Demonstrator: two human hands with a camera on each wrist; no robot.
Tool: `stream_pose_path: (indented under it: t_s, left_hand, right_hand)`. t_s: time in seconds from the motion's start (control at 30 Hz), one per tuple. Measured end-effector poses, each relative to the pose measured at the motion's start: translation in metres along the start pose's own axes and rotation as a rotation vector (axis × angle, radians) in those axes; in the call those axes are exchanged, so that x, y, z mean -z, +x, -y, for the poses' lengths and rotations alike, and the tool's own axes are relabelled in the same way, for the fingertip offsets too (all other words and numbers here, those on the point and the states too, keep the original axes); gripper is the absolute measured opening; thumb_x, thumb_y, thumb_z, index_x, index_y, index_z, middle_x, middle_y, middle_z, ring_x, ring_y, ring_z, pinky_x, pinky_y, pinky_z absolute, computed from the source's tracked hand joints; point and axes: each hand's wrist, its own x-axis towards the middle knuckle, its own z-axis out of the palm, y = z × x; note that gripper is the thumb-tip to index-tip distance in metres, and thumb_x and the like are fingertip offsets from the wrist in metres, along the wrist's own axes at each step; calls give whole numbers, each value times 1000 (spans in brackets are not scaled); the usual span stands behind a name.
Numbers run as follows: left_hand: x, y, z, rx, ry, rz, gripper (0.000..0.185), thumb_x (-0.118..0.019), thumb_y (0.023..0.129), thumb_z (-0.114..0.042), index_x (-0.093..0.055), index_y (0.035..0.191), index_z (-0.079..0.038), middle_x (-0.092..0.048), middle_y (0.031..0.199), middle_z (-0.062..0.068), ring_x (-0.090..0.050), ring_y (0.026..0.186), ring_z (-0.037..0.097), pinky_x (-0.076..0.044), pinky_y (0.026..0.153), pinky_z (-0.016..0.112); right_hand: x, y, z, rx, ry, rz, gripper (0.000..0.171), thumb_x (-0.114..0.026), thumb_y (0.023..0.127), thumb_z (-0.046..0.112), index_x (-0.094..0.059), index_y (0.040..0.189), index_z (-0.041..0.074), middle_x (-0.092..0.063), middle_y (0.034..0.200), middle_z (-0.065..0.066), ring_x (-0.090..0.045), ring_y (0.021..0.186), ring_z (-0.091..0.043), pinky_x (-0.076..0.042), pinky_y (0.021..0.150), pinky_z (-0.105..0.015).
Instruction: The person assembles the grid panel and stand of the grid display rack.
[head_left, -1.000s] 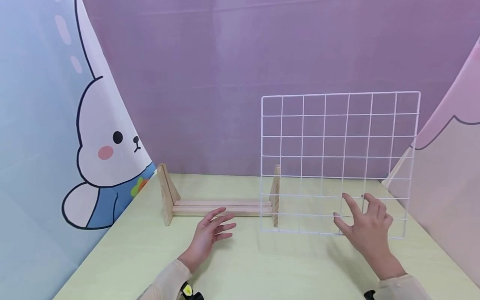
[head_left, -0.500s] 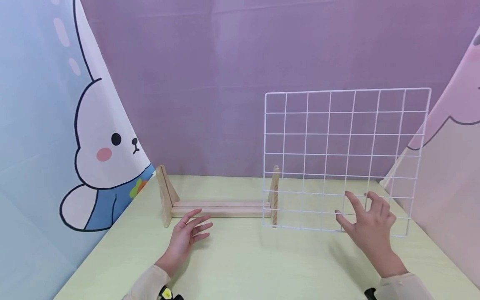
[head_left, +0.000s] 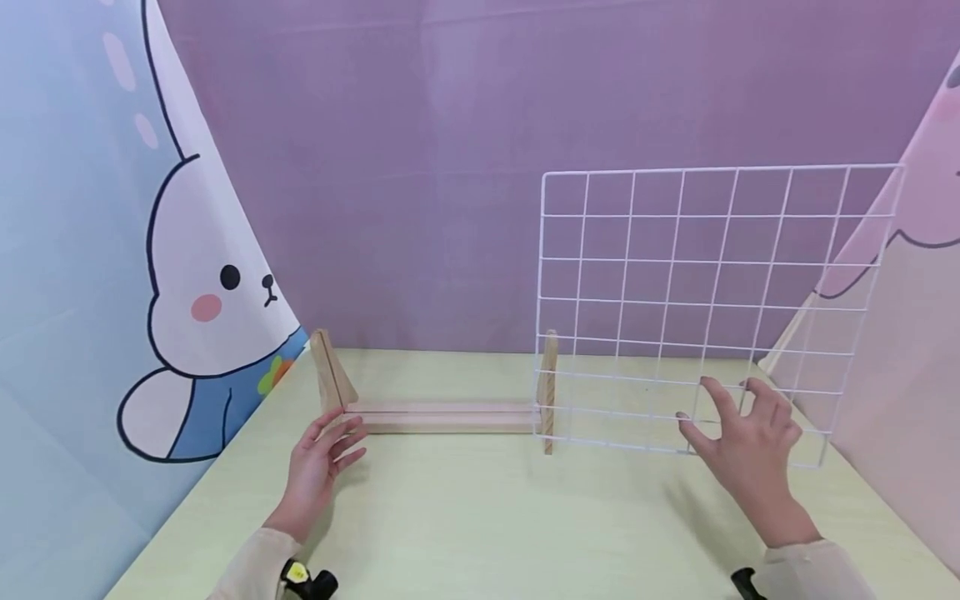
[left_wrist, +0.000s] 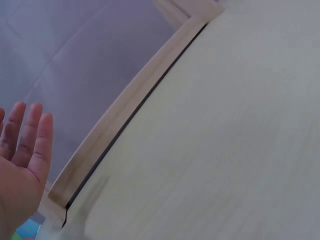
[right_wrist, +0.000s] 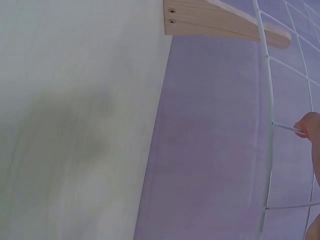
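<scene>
A white wire grid panel [head_left: 705,292] stands upright over the right half of the table, its lower edge tilted up to the left. My right hand [head_left: 731,421] holds it by the lower wires, thumb in front and fingers hooked into the mesh. In the right wrist view a fingertip [right_wrist: 310,127] touches a wire of the grid [right_wrist: 270,125]. A wooden slotted stand [head_left: 442,414] with two triangular end pieces lies at the back of the table. My left hand [head_left: 330,442] hovers open beside the stand's left end, holding nothing. The left wrist view shows that open hand [left_wrist: 22,150] near the stand's base [left_wrist: 125,115].
The pale green table [head_left: 480,517] is boxed in by a purple backdrop behind, a bunny-print curtain [head_left: 202,300] on the left and a pink panel [head_left: 900,350] on the right. The stand's right end piece [right_wrist: 215,20] sits just left of the grid.
My left hand has slid left along the table to the stand's left end. The grid has shifted right and tilted, with my right hand still on it.
</scene>
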Motion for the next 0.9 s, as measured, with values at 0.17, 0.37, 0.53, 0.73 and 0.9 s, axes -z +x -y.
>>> stream_pose_path:
  t_s: [0.17, 0.37, 0.53, 0.73, 0.9]
  left_hand:
    - [14, 5, -9, 4, -40, -60, 33, -51, 105, -14, -43, 137, -14, -73, 103, -8, -70, 99, 10, -57, 83, 30]
    - [26, 14, -15, 13, -31, -174, 38, -60, 100, -16, -45, 135, -18, -73, 103, -12, -66, 101, 6, -55, 86, 26]
    - [38, 19, -15, 26, 41, -241, 36, -59, 101, -15, -46, 134, -23, -67, 107, -19, -59, 107, 2, -50, 91, 22]
    - [46, 23, -12, 77, 83, -269, 57, -54, 102, -9, -30, 153, -20, -48, 144, -1, -48, 128, 9, -42, 103, 21]
    - [46, 29, -10, 87, 76, -231, 72, -50, 101, -2, -12, 160, -16, -24, 163, 9, -33, 143, 18, -36, 110, 26]
  right_hand:
    - [0, 2, -4, 1, -4, -3, 73, -40, 88, 78, -57, 118, 13, -37, 119, -37, -33, 102, -57, -26, 64, -69]
    - [1, 3, -8, -10, -20, -16, 75, -39, 88, 79, -57, 117, 12, -38, 118, -38, -33, 96, -56, -26, 63, -69]
    - [2, 1, -11, -21, -33, -17, 75, -40, 88, 78, -57, 117, 12, -38, 117, -38, -33, 98, -57, -26, 64, -68]
    - [6, 1, -12, -50, -24, 11, 71, -42, 87, 77, -55, 117, 13, -36, 118, -37, -31, 102, -57, -27, 67, -69]
    - [7, -2, -13, -72, -19, 18, 73, -41, 87, 78, -55, 116, 13, -36, 118, -37, -31, 102, -58, -26, 68, -69]
